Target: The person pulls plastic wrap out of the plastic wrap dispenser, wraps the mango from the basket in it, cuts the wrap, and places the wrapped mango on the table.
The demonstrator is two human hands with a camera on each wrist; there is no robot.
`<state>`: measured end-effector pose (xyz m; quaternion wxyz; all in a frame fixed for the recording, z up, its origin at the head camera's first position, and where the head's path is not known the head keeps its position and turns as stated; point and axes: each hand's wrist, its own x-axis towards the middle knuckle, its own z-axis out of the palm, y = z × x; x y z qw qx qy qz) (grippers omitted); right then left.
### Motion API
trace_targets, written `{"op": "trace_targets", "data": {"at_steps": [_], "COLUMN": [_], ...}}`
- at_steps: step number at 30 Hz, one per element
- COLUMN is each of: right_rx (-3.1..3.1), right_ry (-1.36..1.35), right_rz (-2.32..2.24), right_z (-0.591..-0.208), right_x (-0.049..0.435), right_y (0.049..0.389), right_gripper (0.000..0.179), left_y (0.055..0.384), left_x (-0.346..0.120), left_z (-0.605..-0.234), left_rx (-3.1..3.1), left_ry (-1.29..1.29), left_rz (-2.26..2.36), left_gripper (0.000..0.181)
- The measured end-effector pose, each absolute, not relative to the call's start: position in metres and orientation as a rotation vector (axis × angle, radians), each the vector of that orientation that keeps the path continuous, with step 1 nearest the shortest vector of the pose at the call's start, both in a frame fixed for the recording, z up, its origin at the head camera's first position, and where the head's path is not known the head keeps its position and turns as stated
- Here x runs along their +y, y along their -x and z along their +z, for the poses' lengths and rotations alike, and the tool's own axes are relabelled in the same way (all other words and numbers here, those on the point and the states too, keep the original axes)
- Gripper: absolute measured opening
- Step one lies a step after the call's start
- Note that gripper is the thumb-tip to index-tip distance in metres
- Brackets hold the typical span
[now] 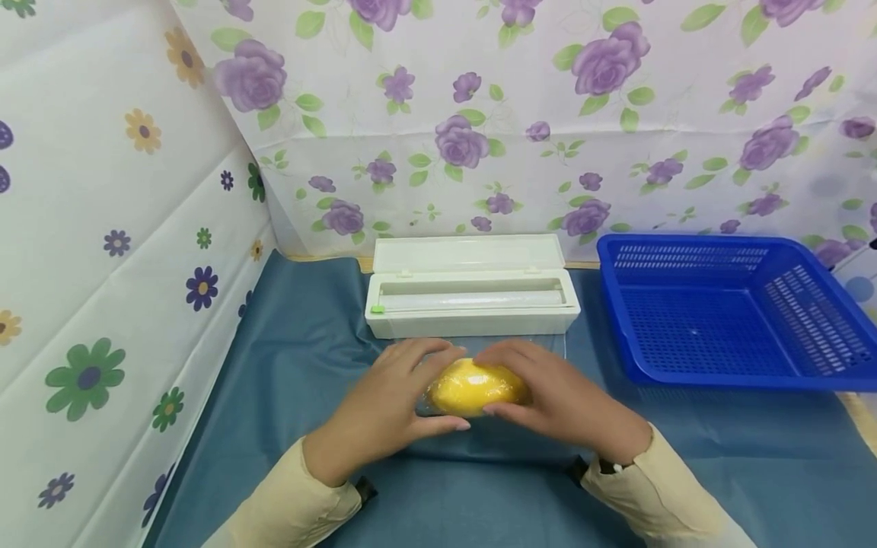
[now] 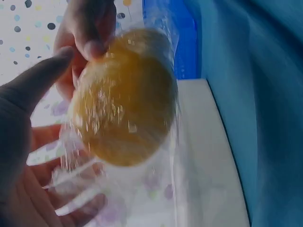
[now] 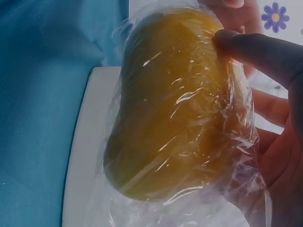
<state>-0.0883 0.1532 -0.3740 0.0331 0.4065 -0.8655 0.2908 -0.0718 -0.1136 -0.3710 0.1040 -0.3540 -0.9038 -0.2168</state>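
A yellow oblong fruit is wrapped in clear cling film and held low in front of the body. The right hand grips its right end, the thumb pressed on the near side and the fingers over the far side. The left hand arches around the left end with thumb and fingers spread apart. In the left wrist view its fingers extend beside the fruit, and crinkled film overlaps them. Loose film also hangs off the fruit in the right wrist view.
Behind the hands stands a white cling film dispenser, lid raised, with a roll inside and a green slider at its left. A blue plastic basket sits at right. Blue-green cloth covers the table; flowered sheets hang around it.
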Motion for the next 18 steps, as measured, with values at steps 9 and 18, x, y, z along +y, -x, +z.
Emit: {"op": "trace_targets", "data": {"at_steps": [9, 18], "right_rx": [-2.703, -2.672], "right_ry": [-1.19, -1.17], "right_rz": [1.128, 1.004], "right_z": [-0.378, -0.382], "right_x": [0.154, 0.154], "right_y": [0.098, 0.099], "right_gripper": [0.048, 0.051], "left_y": [0.078, 0.089], "left_x": [-0.101, -0.101], "left_z": [-0.38, -0.389], "left_rx": [-2.719, -2.692], "left_ry": [0.947, 0.981], "left_rz": [-0.747, -0.837], "left_gripper": [0.051, 0.042]}}
